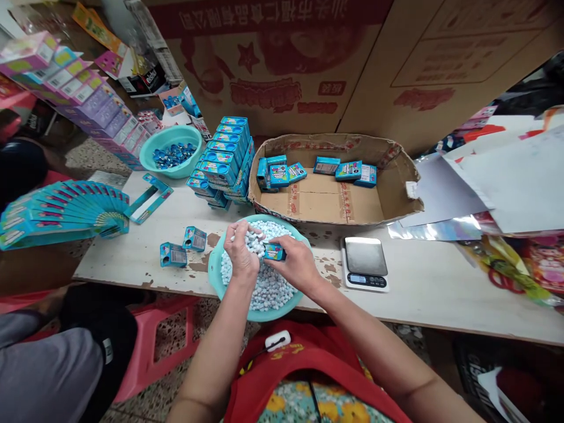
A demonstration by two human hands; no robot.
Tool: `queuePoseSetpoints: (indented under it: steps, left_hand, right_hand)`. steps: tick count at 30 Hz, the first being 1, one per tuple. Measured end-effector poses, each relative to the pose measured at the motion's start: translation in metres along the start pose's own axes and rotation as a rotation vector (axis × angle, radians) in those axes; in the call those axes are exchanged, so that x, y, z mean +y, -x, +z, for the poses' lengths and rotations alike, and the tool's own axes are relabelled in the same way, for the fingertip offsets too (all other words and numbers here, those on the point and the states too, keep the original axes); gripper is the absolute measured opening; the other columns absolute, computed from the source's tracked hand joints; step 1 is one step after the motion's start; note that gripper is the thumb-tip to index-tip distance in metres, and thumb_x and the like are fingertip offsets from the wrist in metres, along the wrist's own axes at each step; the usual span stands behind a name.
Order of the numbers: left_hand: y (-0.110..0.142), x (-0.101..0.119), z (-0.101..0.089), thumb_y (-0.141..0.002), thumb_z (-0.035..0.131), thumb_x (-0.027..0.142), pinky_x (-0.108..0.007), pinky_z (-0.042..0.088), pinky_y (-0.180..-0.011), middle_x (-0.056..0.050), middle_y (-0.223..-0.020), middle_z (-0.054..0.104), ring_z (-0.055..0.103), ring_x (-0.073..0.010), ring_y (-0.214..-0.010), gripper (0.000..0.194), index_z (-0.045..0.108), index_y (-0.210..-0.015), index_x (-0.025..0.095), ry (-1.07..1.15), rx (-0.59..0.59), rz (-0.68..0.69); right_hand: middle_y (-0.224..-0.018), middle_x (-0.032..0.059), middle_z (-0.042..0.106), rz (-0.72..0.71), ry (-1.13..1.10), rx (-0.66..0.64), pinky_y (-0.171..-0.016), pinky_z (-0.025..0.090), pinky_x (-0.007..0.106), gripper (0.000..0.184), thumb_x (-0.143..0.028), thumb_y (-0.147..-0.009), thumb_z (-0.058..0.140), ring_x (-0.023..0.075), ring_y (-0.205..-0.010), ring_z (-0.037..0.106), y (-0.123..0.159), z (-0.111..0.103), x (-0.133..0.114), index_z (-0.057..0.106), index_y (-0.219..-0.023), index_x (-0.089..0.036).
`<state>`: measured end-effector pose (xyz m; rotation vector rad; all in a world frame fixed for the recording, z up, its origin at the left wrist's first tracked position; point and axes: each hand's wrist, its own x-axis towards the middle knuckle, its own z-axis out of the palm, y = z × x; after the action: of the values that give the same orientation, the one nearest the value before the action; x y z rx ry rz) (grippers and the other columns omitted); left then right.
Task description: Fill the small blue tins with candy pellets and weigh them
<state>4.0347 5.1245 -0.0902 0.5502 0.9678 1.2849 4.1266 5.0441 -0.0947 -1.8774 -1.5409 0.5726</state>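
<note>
Red apron cloth (326, 346) was closest, and past it stood a turquoise basin (215, 270), heaped with small white pellets (273, 291). Over that heap, the left hand (241, 251) was curled around a clump of the pellets; the right hand (298, 262) gripped one small blue box (274, 252) between thumb and fingers, right beside the left fingertips. To my eye it was the filling step, pellets going from palm to box, though I couldn't tell how full the box was. What came next seemed to call for a steady box and small pushes from the left fingers, with any spare pellets dropping back into the basin. Left of the hands, two loose boxes (194, 239) rested on the table (423, 305); to the right of the hands sat a scale (365, 258). Beyond the hands, a cut-down carton (324, 202) held several more boxes (279, 175), and beyond the left hand rose a stack of boxes (220, 167).
</note>
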Motion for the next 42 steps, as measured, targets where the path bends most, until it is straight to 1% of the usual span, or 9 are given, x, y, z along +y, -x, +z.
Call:
queuePoseSetpoints:
  steps: [5, 9, 15, 21, 28, 31, 34, 38, 42]
  left_hand:
    - [-0.005, -0.002, 0.004, -0.073, 0.069, 0.039, -0.022, 0.046, -0.050, 0.005, -0.061, 0.050, 0.052, -0.0089, -0.048, 0.029, 0.049, -0.074, 0.017, -0.102, 0.003, 0.034]
    - [-0.007, -0.001, 0.006, -0.073, 0.070, 0.039, -0.023, 0.045, -0.046, 0.005, -0.058, 0.049, 0.050, -0.0102, -0.047, 0.031, 0.049, -0.071, 0.017, -0.077, -0.007, 0.017]
    - [-0.008, -0.003, 0.010, -0.074, 0.070, 0.042, -0.023, 0.041, -0.044, 0.004, -0.056, 0.048, 0.049, -0.0100, -0.045, 0.034, 0.047, -0.067, 0.017, -0.060, -0.011, -0.027]
    - [-0.006, -0.006, 0.012, -0.078, 0.065, 0.049, -0.022, 0.043, -0.050, 0.005, -0.053, 0.047, 0.049, -0.0093, -0.047, 0.038, 0.046, -0.066, 0.018, -0.113, -0.033, 0.011]
    - [-0.001, -0.004, 0.017, -0.079, 0.065, 0.046, -0.022, 0.042, -0.048, 0.005, -0.054, 0.048, 0.048, -0.0088, -0.047, 0.036, 0.047, -0.067, 0.017, -0.130, -0.049, 0.079]
    - [0.000, -0.005, 0.019, -0.079, 0.065, 0.045, -0.022, 0.041, -0.047, 0.004, -0.054, 0.049, 0.049, -0.0095, -0.047, 0.036, 0.048, -0.067, 0.017, -0.169, -0.030, 0.083]
    - [0.001, -0.008, 0.020, -0.080, 0.065, 0.047, -0.021, 0.038, -0.044, 0.005, -0.052, 0.046, 0.047, -0.0090, -0.045, 0.038, 0.046, -0.065, 0.017, -0.159, -0.025, 0.056]
    - [0.001, -0.014, 0.021, -0.079, 0.066, 0.046, -0.019, 0.034, -0.040, 0.006, -0.052, 0.045, 0.044, -0.0071, -0.042, 0.038, 0.045, -0.065, 0.017, -0.181, -0.052, 0.083]
    - [0.007, -0.008, 0.023, -0.079, 0.066, 0.046, -0.018, 0.025, -0.036, 0.006, -0.050, 0.041, 0.038, -0.0058, -0.040, 0.040, 0.043, -0.063, 0.017, -0.182, -0.040, 0.088]
  right_hand:
    - [-0.102, 0.0039, 0.068, 0.052, -0.091, -0.004, -0.085, 0.048, 0.036, 0.034, -0.029, -0.071, 0.076, 0.0229, -0.096, 0.062, -0.002, -0.004, 0.001, 0.063, -0.102, -0.022]
    - [-0.100, 0.0039, 0.068, 0.067, -0.093, 0.031, -0.084, 0.047, 0.036, 0.035, -0.033, -0.071, 0.077, 0.0232, -0.096, 0.062, -0.005, -0.007, 0.001, 0.064, -0.102, -0.022]
    - [-0.098, 0.0036, 0.068, 0.065, -0.113, 0.040, -0.082, 0.048, 0.035, 0.032, -0.028, -0.070, 0.077, 0.0230, -0.094, 0.062, -0.009, -0.009, 0.004, 0.064, -0.099, -0.021]
    - [-0.097, 0.0035, 0.067, 0.049, -0.127, 0.044, -0.083, 0.048, 0.035, 0.031, -0.028, -0.070, 0.076, 0.0228, -0.094, 0.061, -0.008, -0.008, 0.006, 0.064, -0.099, -0.023]
    - [-0.097, 0.0033, 0.066, 0.062, -0.222, 0.101, -0.084, 0.048, 0.034, 0.033, -0.028, -0.070, 0.077, 0.0218, -0.094, 0.061, -0.006, -0.014, 0.005, 0.064, -0.099, -0.022]
    - [-0.095, 0.0032, 0.066, 0.086, -0.226, 0.089, -0.082, 0.048, 0.034, 0.030, -0.029, -0.070, 0.076, 0.0218, -0.092, 0.061, -0.004, -0.014, 0.005, 0.064, -0.097, -0.022]
    - [-0.095, 0.0033, 0.066, 0.075, -0.222, 0.096, -0.083, 0.048, 0.034, 0.031, -0.028, -0.070, 0.076, 0.0219, -0.093, 0.061, -0.001, -0.013, 0.006, 0.063, -0.097, -0.021]
    - [-0.094, 0.0035, 0.066, 0.087, -0.198, 0.118, -0.083, 0.047, 0.035, 0.029, -0.023, -0.070, 0.075, 0.0221, -0.092, 0.061, 0.001, -0.011, 0.006, 0.063, -0.096, -0.021]
    - [-0.094, 0.0028, 0.066, 0.085, -0.267, 0.113, -0.083, 0.047, 0.033, 0.031, -0.018, -0.067, 0.075, 0.0210, -0.092, 0.060, 0.002, -0.014, 0.004, 0.064, -0.096, -0.020]
